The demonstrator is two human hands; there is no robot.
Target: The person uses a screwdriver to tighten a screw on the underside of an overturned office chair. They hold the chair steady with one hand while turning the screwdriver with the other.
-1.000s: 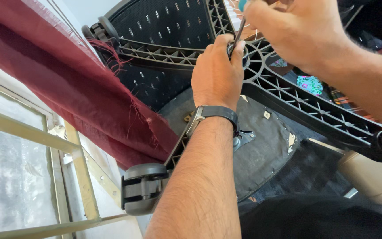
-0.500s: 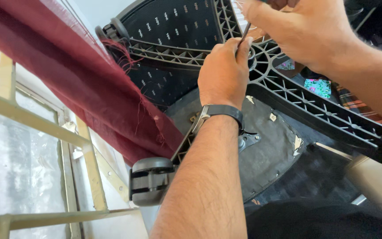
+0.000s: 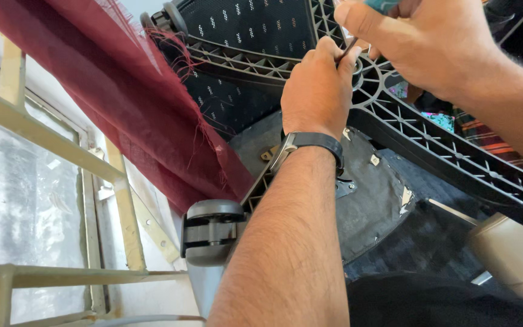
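Observation:
An office chair lies tipped over, its black ribbed star base [image 3: 431, 145] facing me. My left hand [image 3: 319, 91], with a dark watch on the wrist, is closed around the hub at the centre of the base. My right hand [image 3: 419, 42] grips a screwdriver [image 3: 349, 51] with a teal handle; its thin metal shaft points down at the hub, right by my left fingers. A black caster wheel [image 3: 210, 233] sits at the end of the near leg, below my left forearm. The chair's seat underside [image 3: 370, 200] shows behind my arm.
A dark red frayed curtain [image 3: 122, 103] hangs at the left beside a window with a cream metal frame [image 3: 37, 145]. A second caster [image 3: 174, 18] is at the top. Colourful cloth [image 3: 455, 121] shows through the base at the right. A beige object [image 3: 509, 254] sits lower right.
The view has shifted slightly, so the window frame takes more of the left side. Both hands stay at the hub with the screwdriver in the same place.

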